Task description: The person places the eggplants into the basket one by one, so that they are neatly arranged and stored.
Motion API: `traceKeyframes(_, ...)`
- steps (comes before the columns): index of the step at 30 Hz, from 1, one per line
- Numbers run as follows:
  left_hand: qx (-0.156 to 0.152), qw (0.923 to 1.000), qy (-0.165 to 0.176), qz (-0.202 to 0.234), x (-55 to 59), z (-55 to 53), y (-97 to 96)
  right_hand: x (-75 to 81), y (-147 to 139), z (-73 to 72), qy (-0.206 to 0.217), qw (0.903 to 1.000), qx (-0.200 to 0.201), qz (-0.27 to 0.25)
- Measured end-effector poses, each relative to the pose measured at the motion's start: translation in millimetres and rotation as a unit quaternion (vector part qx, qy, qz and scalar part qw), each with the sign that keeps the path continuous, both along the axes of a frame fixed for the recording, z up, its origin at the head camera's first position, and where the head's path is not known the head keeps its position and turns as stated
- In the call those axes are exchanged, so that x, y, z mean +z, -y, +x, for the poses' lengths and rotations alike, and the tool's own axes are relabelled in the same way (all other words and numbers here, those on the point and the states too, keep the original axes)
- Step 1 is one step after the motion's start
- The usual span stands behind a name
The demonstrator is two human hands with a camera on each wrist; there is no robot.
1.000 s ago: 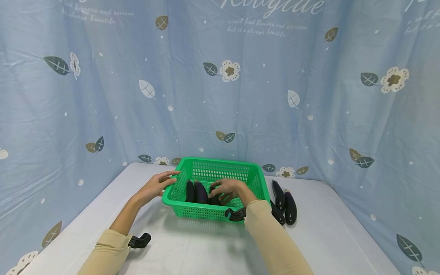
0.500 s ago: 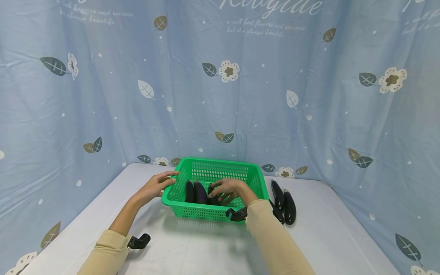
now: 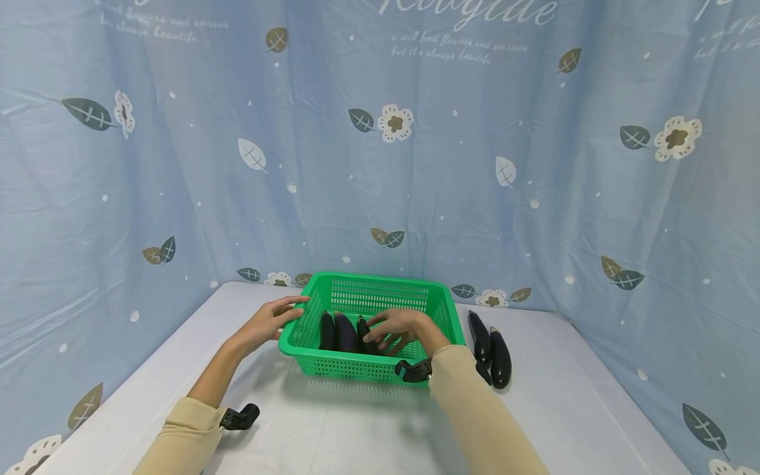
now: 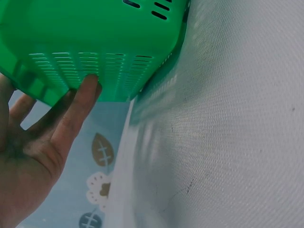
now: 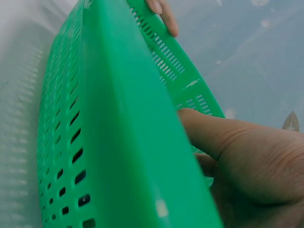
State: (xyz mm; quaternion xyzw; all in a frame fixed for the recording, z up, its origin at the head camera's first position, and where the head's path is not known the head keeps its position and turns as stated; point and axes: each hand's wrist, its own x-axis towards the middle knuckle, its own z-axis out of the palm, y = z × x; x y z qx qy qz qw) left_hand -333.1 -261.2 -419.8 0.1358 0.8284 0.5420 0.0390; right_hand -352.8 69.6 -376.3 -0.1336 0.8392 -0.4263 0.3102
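A green slotted plastic basket stands on the white table. My left hand holds its left side, fingers over the rim and one digit against the outer wall in the left wrist view. Inside lie three dark eggplants: one at the left, a wider one beside it, and a third partly covered by my right hand. My right hand reaches over the front rim, its fingers loosely bent beside the third eggplant. In the right wrist view the rim hides most of its fingers.
Right of the basket lie more eggplants: one at the back, one farther right, and one mostly behind the right sleeve. A blue printed curtain hangs around the table.
My right hand has shifted slightly right and its fingers have loosened from the third eggplant, whose top end shows more. The left hand stays on the basket rim.
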Motion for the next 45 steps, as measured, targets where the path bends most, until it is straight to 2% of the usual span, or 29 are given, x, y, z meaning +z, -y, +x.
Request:
traceKeyframes(12,-0.003,1.0000,0.000,0.001,-0.1,-1.2,0.1,-0.5,-12,-0.7,-0.008,0.9995,0.026,0.015)
traceKeyframes(23,-0.004,1.0000,-0.001,-0.005,0.4,0.0,0.3,-0.3,-24,-2.6,-0.010,0.9996,0.025,0.007)
traceKeyframes(34,-0.006,1.0000,0.004,0.000,-0.2,-0.8,-0.1,8.7,-31,0.3,-0.022,0.9988,0.040,0.020)
traceKeyframes(45,-0.008,1.0000,0.001,0.001,0.3,2.1,-1.1,19.2,-43,6.2,-0.039,0.9977,0.055,0.003)
